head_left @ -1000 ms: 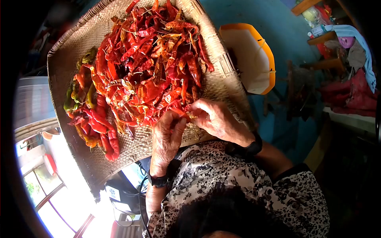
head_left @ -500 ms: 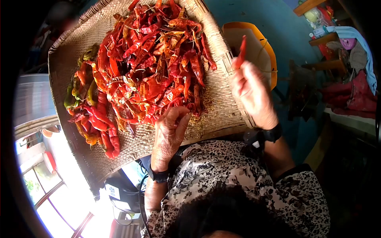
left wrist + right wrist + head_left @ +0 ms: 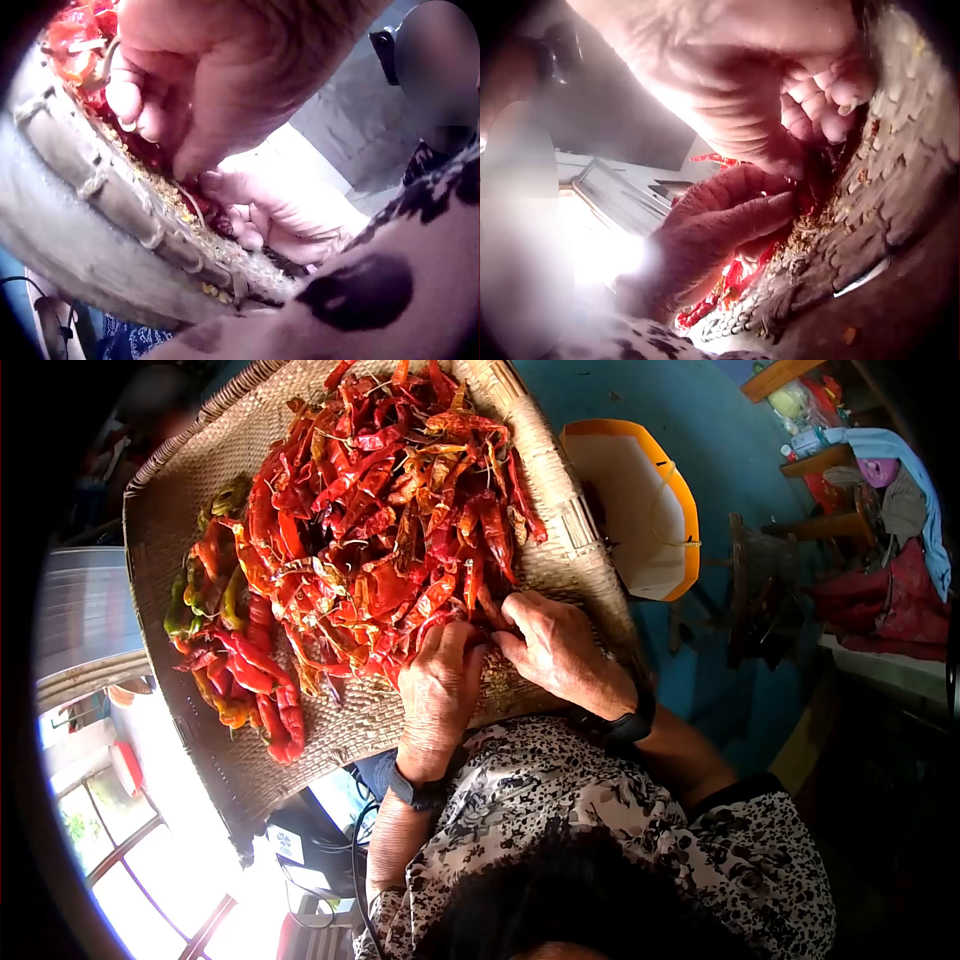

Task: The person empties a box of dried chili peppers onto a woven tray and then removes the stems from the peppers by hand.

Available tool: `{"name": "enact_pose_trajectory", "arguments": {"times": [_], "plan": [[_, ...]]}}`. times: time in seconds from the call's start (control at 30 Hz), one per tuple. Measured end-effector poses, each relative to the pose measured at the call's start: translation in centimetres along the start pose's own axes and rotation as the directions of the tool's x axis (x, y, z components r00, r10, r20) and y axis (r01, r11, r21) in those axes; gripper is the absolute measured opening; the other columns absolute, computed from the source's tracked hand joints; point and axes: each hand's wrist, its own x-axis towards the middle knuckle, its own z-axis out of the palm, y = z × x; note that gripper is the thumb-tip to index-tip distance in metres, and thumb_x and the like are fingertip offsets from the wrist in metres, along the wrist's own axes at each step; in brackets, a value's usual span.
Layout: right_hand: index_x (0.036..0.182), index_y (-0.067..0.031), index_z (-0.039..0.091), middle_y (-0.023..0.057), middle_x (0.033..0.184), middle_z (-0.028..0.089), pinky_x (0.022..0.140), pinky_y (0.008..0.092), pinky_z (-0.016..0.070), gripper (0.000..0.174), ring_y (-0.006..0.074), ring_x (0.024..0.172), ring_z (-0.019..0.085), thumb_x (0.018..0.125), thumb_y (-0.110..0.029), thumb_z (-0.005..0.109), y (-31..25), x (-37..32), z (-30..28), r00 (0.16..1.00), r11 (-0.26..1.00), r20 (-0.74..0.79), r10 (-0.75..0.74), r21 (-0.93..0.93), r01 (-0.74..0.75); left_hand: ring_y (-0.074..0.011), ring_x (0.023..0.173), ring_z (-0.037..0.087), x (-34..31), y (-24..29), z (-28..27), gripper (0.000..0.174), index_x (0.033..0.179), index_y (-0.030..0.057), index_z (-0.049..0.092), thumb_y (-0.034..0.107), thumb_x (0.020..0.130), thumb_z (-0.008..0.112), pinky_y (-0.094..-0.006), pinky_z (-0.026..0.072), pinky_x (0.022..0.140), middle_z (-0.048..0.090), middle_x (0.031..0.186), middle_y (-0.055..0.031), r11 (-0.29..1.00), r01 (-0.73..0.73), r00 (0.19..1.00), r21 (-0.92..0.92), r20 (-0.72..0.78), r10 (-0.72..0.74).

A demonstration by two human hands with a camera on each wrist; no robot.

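Both hands meet at the near edge of a heap of dried red chilies (image 3: 380, 510), low over a woven tray (image 3: 330, 732). My left hand (image 3: 438, 680) has its thumb and fingers bent against a dark red dried chili (image 3: 219, 219). From the other side, my right hand (image 3: 562, 652) pinches the same chili, whose thin pale stem (image 3: 193, 204) shows between the hands in the left wrist view. Fingers hide most of the chili in the head view. Loose yellow seeds (image 3: 169, 191) lie on the weave beneath the hands.
Plumper red peppers (image 3: 255, 670) and green ones (image 3: 180, 605) lie left of the heap. Beyond the tray's right rim stands a white box (image 3: 625, 460) with an orange edge (image 3: 685, 510). A dark wooden stand (image 3: 765, 585) and cloths (image 3: 880, 585) are farther right.
Half a second ago the right hand was out by the orange-edged box with a red chili. It has come back beside the left hand, and that chili is out of sight.
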Motion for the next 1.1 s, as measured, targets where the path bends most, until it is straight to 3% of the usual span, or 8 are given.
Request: {"name": "enact_pose_trajectory", "arguments": {"times": [0.43,0.53,0.63,0.73,0.83,0.93,1.0,1.1], "plan": [[0.081,-0.0009,0.053,0.009,0.062,0.058,0.051,0.0333,0.0452,0.014,0.0142,0.055,0.057,0.084,-0.009,0.064,-1.0,-2.1,-6.0,0.933,0.928,0.347,0.096,0.307,-0.21,-0.0327,0.069,0.062,-1.1,-1.0,-1.3,0.014,0.091,0.0061,0.057,0.002,0.081,0.066,-0.0413,0.0489,0.058,0.06,0.085,-0.0124,0.992,0.002,1.0,-0.124,-0.008,-0.003],[0.083,-0.0054,0.055,0.0045,0.071,0.06,0.049,0.0233,0.0405,0.009,0.0057,0.057,0.051,0.085,-0.009,0.063,0.9,-1.8,-7.7,0.954,0.834,0.26,-0.148,0.551,-0.021,-0.0329,0.069,0.062,-1.1,-0.5,-1.4,0.014,0.093,0.0062,0.056,0.003,0.083,0.065,-0.0411,0.0485,0.058,0.059,0.085,-0.0127,0.989,0.01,1.0,-0.149,-0.004,-0.011],[0.084,-0.0082,0.057,0.0009,0.075,0.06,0.049,0.0212,0.0452,0.012,0.0066,0.061,0.055,0.09,-0.017,0.063,1.5,-0.8,-8.2,0.954,0.417,0.004,0.298,0.899,-0.134,-0.0282,0.067,0.062,-1.0,-0.2,-1.4,0.014,0.095,0.0052,0.058,0.003,0.083,0.065,-0.0376,0.0486,0.058,0.059,0.084,-0.0122,0.993,0.02,1.0,-0.118,0.012,-0.019],[0.092,-0.0074,0.061,0.0001,0.085,0.062,0.057,0.0194,0.0452,0.014,0.0074,0.075,0.057,0.092,-0.021,0.064,3.5,0.7,-7.8,0.819,0.298,-0.202,0.538,0.954,0.04,-0.0253,0.067,0.063,-0.9,0.1,-1.2,0.016,0.099,0.0044,0.06,0.004,0.083,0.066,-0.0351,0.0496,0.06,0.059,0.085,-0.0119,0.999,-0.017,1.0,-0.048,0.005,0.017],[0.091,-0.0069,0.061,-0.0012,0.08,0.06,0.056,0.0193,0.0444,0.013,0.0056,0.07,0.053,0.092,-0.02,0.065,3.8,0.0,-7.3,0.748,0.416,-0.298,0.593,0.909,0.032,-0.029,0.072,0.064,-0.5,0.8,-1.0,0.018,0.1,0.0051,0.061,0.004,0.083,0.066,-0.0371,0.0507,0.061,0.058,0.088,-0.0118,0.999,-0.04,0.999,0.024,-0.002,0.04],[0.09,-0.0069,0.06,-0.0016,0.072,0.058,0.05,0.0196,0.0408,0.014,0.0036,0.057,0.047,0.093,-0.02,0.062,2.4,-1.1,-6.3,0.872,0.623,-0.231,0.431,0.776,-0.102,-0.0318,0.075,0.063,-0.6,0.6,-0.6,0.016,0.099,0.006,0.062,0.004,0.083,0.065,-0.0388,0.0513,0.061,0.057,0.09,-0.0116,0.997,-0.048,0.999,0.058,0.019,0.047],[0.092,-0.0045,0.059,0.0008,0.073,0.061,0.048,0.0197,0.0443,0.009,0.0054,0.057,0.053,0.094,-0.013,0.059,1.3,-1.6,-5.9,0.975,0.651,-0.042,0.219,0.751,-0.114,-0.0327,0.076,0.063,-0.7,0.2,-0.2,0.015,0.097,0.0064,0.063,0.003,0.083,0.064,-0.0394,0.0514,0.062,0.057,0.09,-0.0115,0.998,-0.049,0.998,0.041,0.035,0.048],[0.09,-0.0035,0.061,0.004,0.072,0.062,0.049,0.0228,0.0501,0.02,0.0074,0.061,0.06,0.093,-0.023,0.061,0.9,-1.5,-5.9,0.92,0.78,0.364,0.143,0.53,-0.331,-0.0328,0.076,0.063,-0.6,-0.2,-0.1,0.013,0.095,0.0069,0.063,0.002,0.082,0.064,-0.0398,0.0515,0.062,0.056,0.09,-0.0112,0.995,-0.079,0.997,0.054,0.025,0.077]]}}
